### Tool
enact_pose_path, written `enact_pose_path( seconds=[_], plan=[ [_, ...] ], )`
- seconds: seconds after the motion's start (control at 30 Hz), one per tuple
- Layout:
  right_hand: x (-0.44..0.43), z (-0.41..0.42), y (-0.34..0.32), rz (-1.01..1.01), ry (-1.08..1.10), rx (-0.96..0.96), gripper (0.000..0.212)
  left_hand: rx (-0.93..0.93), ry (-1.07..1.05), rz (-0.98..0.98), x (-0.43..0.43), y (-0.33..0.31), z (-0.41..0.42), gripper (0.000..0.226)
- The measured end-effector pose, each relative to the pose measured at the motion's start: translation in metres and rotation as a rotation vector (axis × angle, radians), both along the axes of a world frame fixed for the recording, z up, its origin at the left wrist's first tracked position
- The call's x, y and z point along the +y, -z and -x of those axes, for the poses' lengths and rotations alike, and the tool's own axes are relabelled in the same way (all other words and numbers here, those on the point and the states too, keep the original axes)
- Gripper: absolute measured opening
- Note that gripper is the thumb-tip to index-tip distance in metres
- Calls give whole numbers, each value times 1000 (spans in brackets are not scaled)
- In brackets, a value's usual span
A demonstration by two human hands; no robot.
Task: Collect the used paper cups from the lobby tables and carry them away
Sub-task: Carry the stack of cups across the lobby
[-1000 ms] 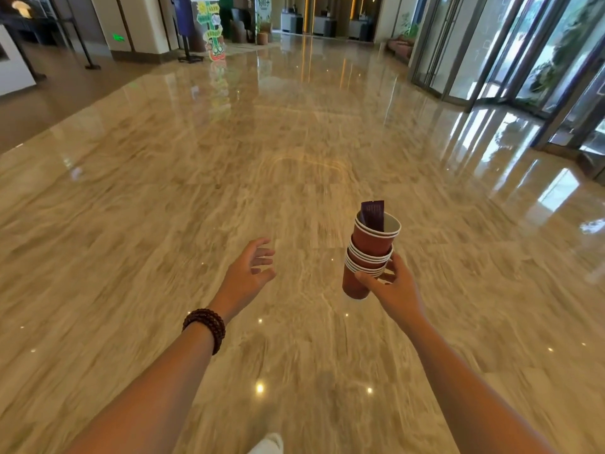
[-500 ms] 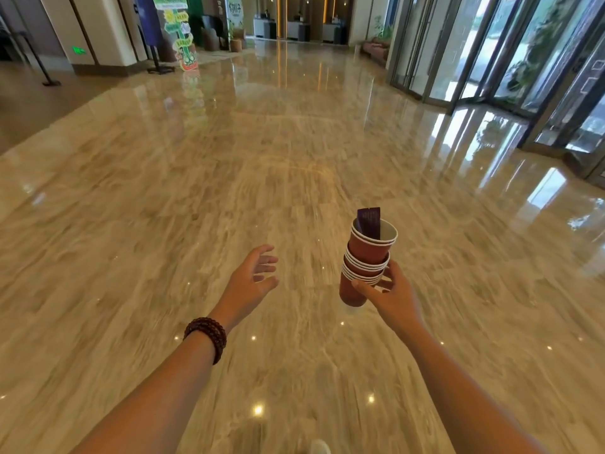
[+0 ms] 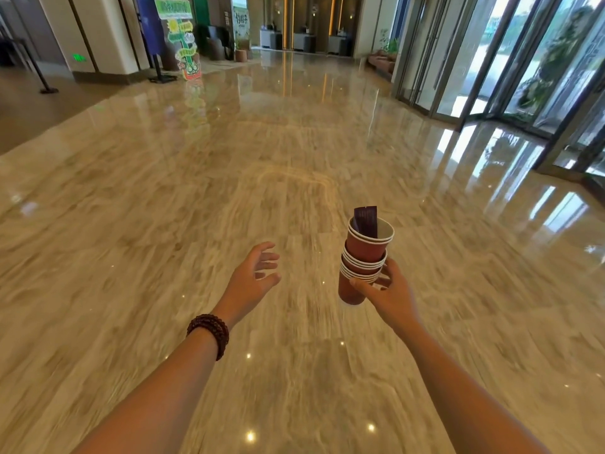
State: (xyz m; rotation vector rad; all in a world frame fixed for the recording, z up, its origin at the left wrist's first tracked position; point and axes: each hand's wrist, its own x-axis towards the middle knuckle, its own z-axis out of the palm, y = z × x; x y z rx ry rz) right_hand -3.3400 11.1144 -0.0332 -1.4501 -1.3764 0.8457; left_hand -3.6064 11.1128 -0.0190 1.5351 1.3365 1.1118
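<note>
Nested stack of red paper cups [image 3: 363,260], tilted slightly, held in the air to my right over the marble floor [image 3: 294,158]. A dark purple packet [image 3: 366,221] stands in the top cup. My right hand [image 3: 389,296] grips the stack low, fingers [image 3: 361,287] curled round it. My left hand [image 3: 252,280] holds nothing, its fingers loosely spread. Brown bead bracelet [image 3: 209,334] on the left wrist. Glass doors [image 3: 523,60] far right; green standing sign [image 3: 183,44] far left.

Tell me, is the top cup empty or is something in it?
Not empty. A dark purple packet stands in the top cup of the stack of red paper cups and pokes above its rim. Whether any drink is left cannot be seen.
</note>
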Motion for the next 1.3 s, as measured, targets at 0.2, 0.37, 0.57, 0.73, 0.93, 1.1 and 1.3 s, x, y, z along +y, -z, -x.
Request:
enact_pose_path(
  seconds=[0.2,0.37,0.57,0.73,0.93,1.1,1.3],
  plan=[
    [102,2,-3,0,3,-6,74,-20,-1,-1,103,1,-4,48],
    [171,13,3,26,8,-5,75,-30,13,5,173,9,6,49],
    [260,37,10,29,28,23,68,-25,38,3,273,10,31,47],
    [337,61,4,12,58,39,68,-4,60,-2,359,-2,56,45],
    [416,83,0,10,54,56,69,6,74,-2,437,-8,73,47],
    [480,90,1,12,63,36,71,7,61,18,497,-4,79,48],
    [570,83,7,26,51,6,71,21,41,36,580,4,72,49]
  ],
)
